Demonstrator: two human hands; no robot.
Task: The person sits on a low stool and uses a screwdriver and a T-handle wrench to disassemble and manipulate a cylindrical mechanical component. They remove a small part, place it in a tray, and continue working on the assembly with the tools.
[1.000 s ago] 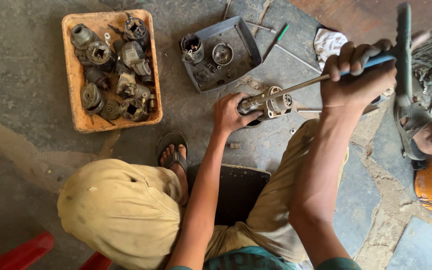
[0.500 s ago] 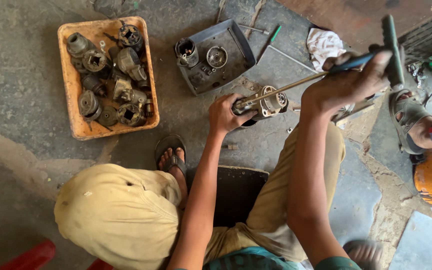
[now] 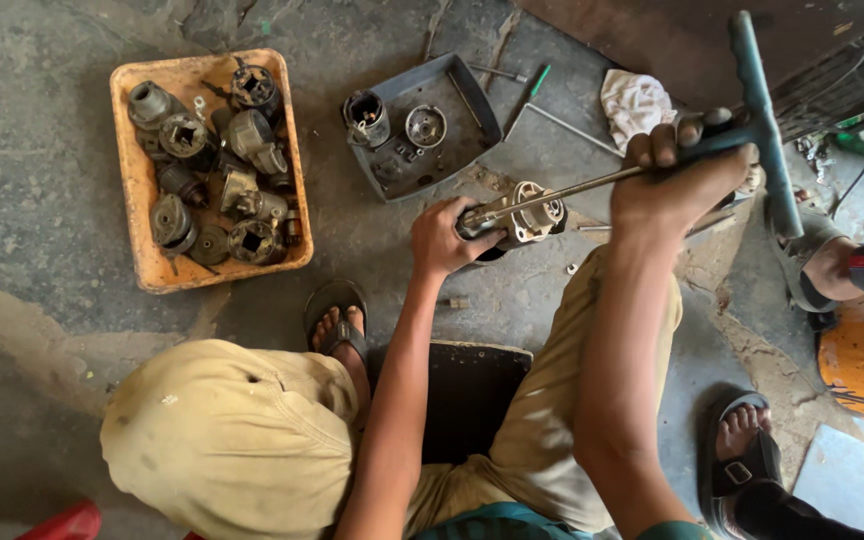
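Observation:
My left hand (image 3: 444, 238) grips a small metal motor part (image 3: 527, 212) that stands on the concrete floor. My right hand (image 3: 677, 178) is closed around the handle of a long T-handle wrench (image 3: 758, 110). Its steel shaft (image 3: 562, 192) slants down and left into the top of the motor part. I sit low, with my knees in tan trousers on either side and my sandalled left foot (image 3: 335, 325) below the left hand.
An orange tray (image 3: 134, 190) full of several greasy motor parts lies at the left. A grey tray (image 3: 472, 105) holds two round parts. A white rag (image 3: 634, 100), a green screwdriver (image 3: 529, 90) and another person's sandalled foot (image 3: 747, 440) are nearby.
My right hand has turned the T-handle, which now stands more upright and further left. The left hand keeps its hold on the motor part.

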